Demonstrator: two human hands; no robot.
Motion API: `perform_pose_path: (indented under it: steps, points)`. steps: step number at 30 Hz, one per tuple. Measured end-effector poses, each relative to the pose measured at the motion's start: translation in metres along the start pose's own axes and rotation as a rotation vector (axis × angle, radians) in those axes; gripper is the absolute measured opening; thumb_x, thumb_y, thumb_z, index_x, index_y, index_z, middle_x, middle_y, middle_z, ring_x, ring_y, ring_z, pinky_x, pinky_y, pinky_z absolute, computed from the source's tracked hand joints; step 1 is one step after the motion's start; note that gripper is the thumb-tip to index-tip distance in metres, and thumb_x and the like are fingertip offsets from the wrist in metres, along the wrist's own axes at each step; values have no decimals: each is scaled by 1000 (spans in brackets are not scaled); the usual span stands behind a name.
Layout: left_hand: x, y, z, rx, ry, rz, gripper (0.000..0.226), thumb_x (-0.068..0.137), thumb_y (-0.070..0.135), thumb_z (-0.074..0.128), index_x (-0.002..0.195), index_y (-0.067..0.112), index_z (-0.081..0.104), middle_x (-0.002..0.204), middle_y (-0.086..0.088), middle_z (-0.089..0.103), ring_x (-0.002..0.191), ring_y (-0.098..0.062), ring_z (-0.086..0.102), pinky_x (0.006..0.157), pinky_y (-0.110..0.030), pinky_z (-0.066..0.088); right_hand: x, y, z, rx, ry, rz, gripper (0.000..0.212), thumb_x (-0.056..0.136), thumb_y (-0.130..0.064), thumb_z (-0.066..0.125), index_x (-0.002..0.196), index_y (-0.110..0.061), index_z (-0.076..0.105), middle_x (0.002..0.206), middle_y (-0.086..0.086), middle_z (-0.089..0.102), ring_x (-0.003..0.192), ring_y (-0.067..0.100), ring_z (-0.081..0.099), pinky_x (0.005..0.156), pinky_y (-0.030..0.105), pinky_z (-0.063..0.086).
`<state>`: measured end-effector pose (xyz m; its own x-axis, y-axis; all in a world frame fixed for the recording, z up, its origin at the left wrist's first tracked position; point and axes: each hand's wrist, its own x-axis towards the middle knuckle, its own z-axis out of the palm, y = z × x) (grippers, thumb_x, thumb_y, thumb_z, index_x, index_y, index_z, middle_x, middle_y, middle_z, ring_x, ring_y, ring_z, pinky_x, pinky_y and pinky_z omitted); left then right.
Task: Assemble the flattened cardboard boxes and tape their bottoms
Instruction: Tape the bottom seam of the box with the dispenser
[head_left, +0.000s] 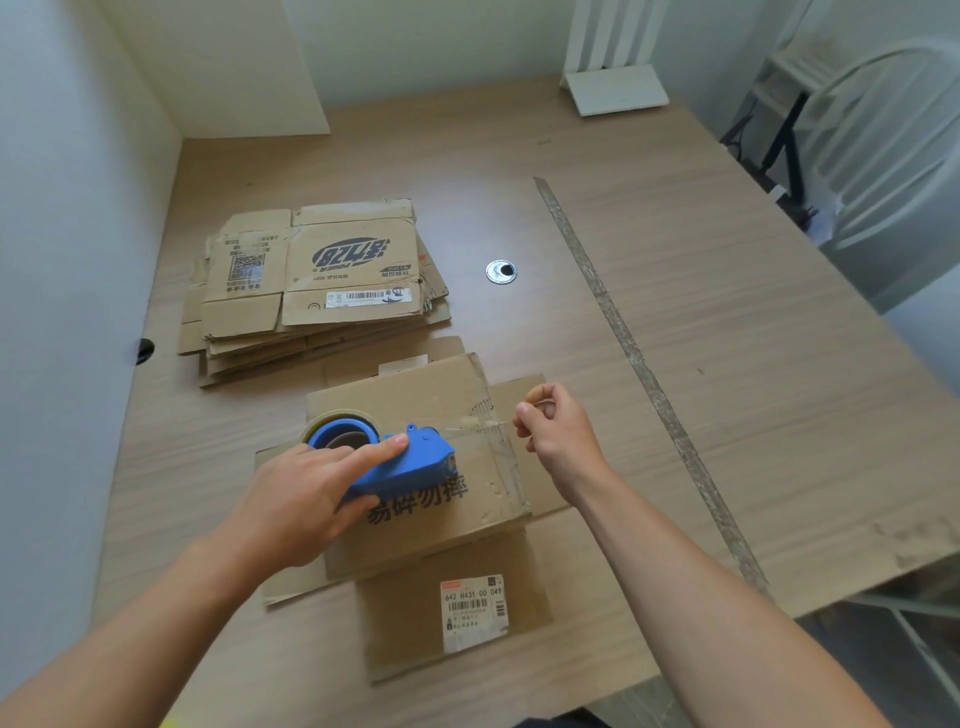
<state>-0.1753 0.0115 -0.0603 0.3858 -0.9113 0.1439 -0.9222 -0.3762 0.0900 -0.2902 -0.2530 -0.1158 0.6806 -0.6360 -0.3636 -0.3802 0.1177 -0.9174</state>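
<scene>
Wooden table (675, 291), flattened box stack (311, 291), tape dispenser (410, 462) on box (431, 395)

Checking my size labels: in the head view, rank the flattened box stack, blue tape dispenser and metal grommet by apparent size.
Largest: flattened box stack.
Then blue tape dispenser, though nearer the camera.
Smallest: metal grommet.

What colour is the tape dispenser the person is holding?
Blue; the tape dispenser shows best in the head view, gripped by the left hand.
</scene>
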Motion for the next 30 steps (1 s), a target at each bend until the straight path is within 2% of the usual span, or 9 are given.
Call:
perform_pose_path:
  steps: [3,5,11,16,24,27,30]
  points:
    - [-1,0,1,-3,-5,-7,90,59,27,96,136,30,51,81,13,69,59,-16,65,52,-23,46,1,5,0,61,-8,45,13,98,-10,59,108,-18,57,77,0,64,67,6,61,63,24,47]
    - [0,0,1,-12,-10,-9,91,60,27,95,138,31,48,82,13,70,60,-17,65,53,-24,46,3,8,1,75,4,71,17,96,-9,61,110,-17,58,76,-1,64,66,6,61,63,24,47]
    - [0,1,-1,-13,-36,-19,91,62,29,94,139,33,45,85,14,70,61,-15,66,52,-24,45,10,10,7,98,65,165,13,95,-8,62,96,-20,57,77,4,66,64,11,58,60,24,46]
    - [-1,0,-1,-50,-66,-36,91,67,29,92,141,36,41,84,14,69,63,-16,66,55,-27,49,12,10,13,87,75,244,10,94,-6,61,94,-15,57,77,6,65,62,13,55,57,25,44]
    - [0,-1,-1,-44,-94,-44,92,66,31,91,142,37,40,86,15,71,65,-14,67,54,-24,44,12,8,18,60,60,304,9,96,-7,60,93,-15,58,79,4,64,65,14,55,59,26,45]
    - [-1,-2,0,-55,-83,-51,92,67,31,91,143,37,40,90,14,71,66,-15,67,56,-23,41,12,7,16,171,-5,371,8,98,-4,56,98,-11,59,86,10,63,73,20,56,65,30,48]
    - [-2,-6,1,-122,-123,-65,87,81,34,79,146,51,23,104,9,72,81,-24,69,66,-33,52,10,2,10,336,-18,406,14,99,-2,53,107,-9,62,87,8,61,75,17,56,64,29,51]
